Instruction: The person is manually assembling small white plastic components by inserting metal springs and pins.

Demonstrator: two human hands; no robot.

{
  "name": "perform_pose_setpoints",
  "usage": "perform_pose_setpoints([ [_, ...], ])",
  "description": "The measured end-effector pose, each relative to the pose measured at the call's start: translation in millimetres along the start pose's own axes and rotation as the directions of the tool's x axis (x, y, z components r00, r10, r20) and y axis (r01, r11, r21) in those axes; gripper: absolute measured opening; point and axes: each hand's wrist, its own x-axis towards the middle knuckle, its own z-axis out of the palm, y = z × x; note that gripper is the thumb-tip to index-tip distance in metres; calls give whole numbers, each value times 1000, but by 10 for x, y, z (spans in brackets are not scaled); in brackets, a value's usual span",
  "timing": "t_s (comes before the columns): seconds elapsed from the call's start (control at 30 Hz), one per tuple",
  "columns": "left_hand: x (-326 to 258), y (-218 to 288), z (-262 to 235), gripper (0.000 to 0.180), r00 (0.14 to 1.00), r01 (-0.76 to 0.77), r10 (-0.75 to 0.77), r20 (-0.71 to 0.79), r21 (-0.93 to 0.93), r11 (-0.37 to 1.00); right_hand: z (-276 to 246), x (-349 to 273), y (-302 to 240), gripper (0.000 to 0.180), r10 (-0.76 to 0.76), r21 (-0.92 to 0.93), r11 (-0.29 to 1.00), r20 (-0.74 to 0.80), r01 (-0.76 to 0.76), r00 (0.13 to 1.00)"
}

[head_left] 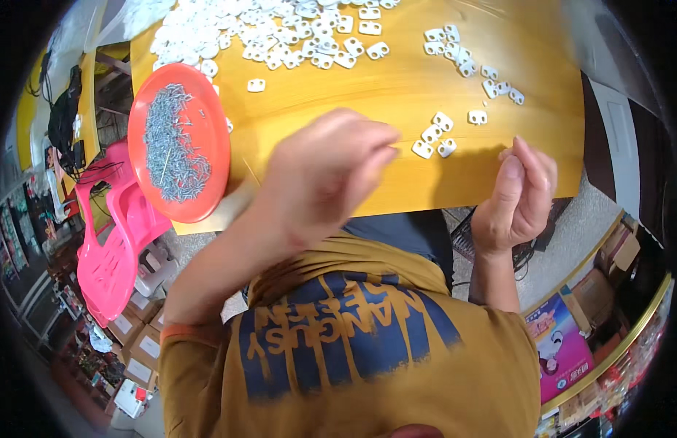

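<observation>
My left hand (pixel 327 175) is blurred, raised over the table's near edge, its thumb and forefinger drawn close in a pinch. Anything between those fingertips is too small to make out. To the right, my right hand (pixel 521 193) is curled up at the near edge, thumb pressed against the fingers; what it may hold is hidden. Between the hands, a little farther off, lies a small cluster of white plastic pieces with two holes (pixel 432 134). A single white piece (pixel 477 117) lies beside that cluster. On the left, a red oval plate (pixel 217 146) holds many small silver screws (pixel 170 146).
A large heap of white pieces (pixel 294 33) covers the far left of the yellow wooden table (pixel 338 87). More white pieces (pixel 455 51) lie scattered at the far right. A pink plastic chair (pixel 108 270) stands at left; cardboard boxes (pixel 597 296) are at lower right.
</observation>
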Motion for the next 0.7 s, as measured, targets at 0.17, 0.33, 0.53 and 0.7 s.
perform_pose_setpoints([
  [0.17, 143, 90, 382, 15, 998, 44, -50, 46, 113, 993, -17, -3, 39, 16, -9, -2, 1000, 26, 9, 1000],
  [0.33, 210, 108, 433, 16, 995, 89, -96, 32, 182, 979, -30, 16, 22, 16, -31, -43, 998, 92, 35, 995],
  [0.53, 259, 171, 371, 12, 973, 184, -209, 93, 224, 957, -11, -21, -8, 17, 21, -80, 997, 62, -16, 998],
  [0.7, 234, 142, 391, 10, 980, 189, -195, 34, 145, 971, 30, -14, -27, 16, 18, -94, 996, 73, -11, 997],
])
